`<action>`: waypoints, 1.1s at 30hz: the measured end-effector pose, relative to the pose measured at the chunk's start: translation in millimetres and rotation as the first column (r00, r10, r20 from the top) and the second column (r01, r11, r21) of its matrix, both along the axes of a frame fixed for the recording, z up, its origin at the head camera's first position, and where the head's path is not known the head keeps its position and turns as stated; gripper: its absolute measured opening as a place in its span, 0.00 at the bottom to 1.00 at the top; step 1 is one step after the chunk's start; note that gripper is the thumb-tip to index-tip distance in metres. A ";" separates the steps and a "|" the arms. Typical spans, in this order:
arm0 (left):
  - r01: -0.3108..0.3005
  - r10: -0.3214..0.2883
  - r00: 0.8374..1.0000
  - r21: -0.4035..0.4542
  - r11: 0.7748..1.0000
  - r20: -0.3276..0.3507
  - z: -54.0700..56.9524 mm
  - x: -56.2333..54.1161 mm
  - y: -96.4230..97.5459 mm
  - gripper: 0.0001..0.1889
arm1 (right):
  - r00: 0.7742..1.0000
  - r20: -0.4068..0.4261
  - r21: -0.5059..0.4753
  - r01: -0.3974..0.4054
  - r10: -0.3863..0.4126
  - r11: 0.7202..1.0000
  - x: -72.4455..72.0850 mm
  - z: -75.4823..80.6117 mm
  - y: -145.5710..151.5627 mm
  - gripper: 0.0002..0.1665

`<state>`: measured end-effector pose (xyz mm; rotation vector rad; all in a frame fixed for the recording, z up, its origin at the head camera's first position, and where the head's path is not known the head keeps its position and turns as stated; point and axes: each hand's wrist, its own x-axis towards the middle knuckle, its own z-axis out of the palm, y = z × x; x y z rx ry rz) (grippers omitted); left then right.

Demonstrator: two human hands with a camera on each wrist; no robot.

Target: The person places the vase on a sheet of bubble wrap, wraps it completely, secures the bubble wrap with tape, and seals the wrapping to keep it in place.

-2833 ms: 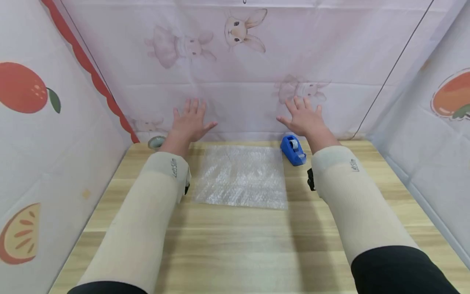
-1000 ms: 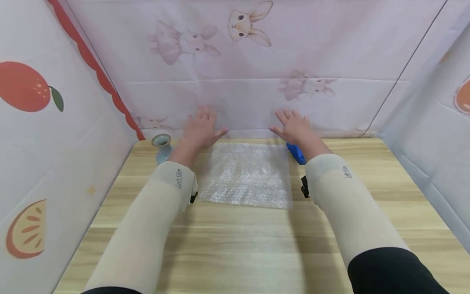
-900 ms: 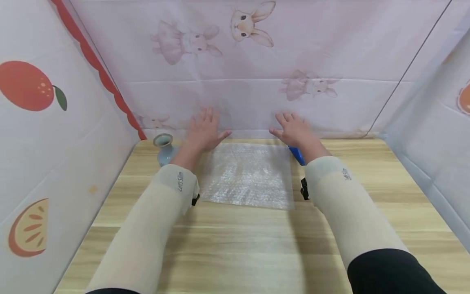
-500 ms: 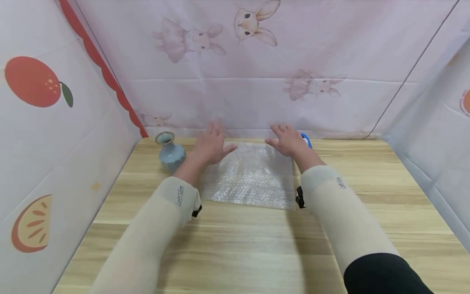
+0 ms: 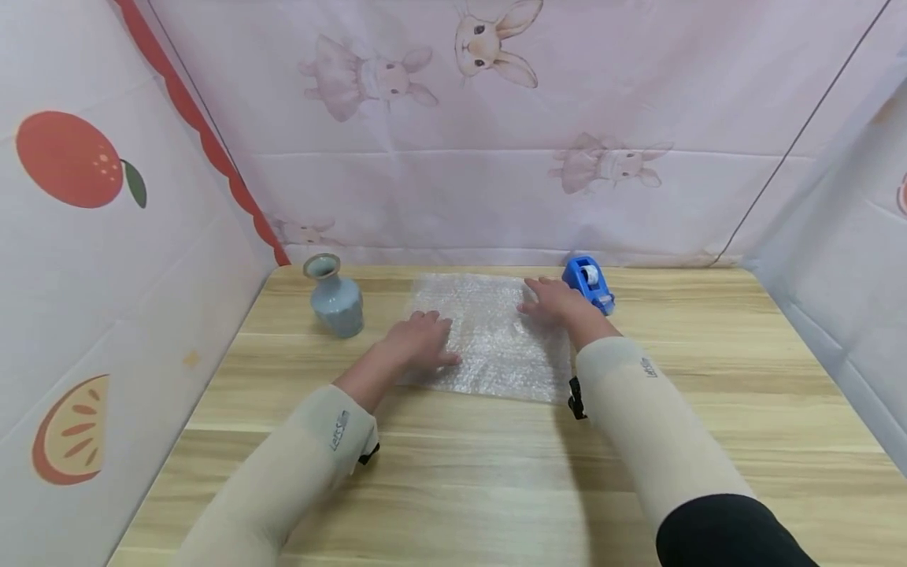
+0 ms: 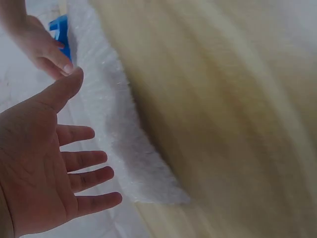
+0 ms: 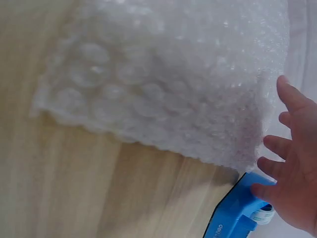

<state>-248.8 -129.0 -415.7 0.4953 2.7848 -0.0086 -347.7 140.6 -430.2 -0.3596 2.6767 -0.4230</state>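
Note:
A clear sheet of bubble wrap (image 5: 489, 346) lies flat on the wooden table. Over its left part hangs my left hand (image 5: 423, 340), palm down; the left wrist view shows its fingers (image 6: 84, 161) spread and nothing in them. My right hand (image 5: 556, 303) is above the sheet's far right corner, its fingers (image 7: 280, 146) extended, likewise holding nothing. Just beyond it sits a blue tape dispenser (image 5: 590, 283) with a roll of tape. A pale blue-grey vase (image 5: 337, 303) stands upright to the left of the sheet.
The light wooden table (image 5: 496, 488) runs back to a pink rabbit-print cloth (image 5: 468, 205). White cloths with fruit prints hang at the left (image 5: 177, 276) and right (image 5: 850, 236) sides.
Both hands have come down and back from in front of the rear cloth to over the bubble wrap, the left moving farther. The vase and tape dispenser now show fully.

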 end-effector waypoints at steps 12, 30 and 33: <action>0.017 -0.019 0.999 0.046 0.999 0.046 -3.5 13.8 -14.9 0.42 | 0.995 -0.088 0.042 -0.050 0.054 0.998 11.9 6.2 7.7 0.28; -0.035 0.034 0.999 0.051 0.998 0.021 -0.1 9.6 -38.1 0.31 | 0.984 0.176 -0.191 0.017 0.017 0.981 26.5 17.3 45.3 0.26; -0.039 0.039 0.999 0.035 0.999 0.005 -1.5 8.8 -39.8 0.31 | 0.964 0.265 -0.247 0.073 -0.005 0.966 33.2 17.5 52.3 0.25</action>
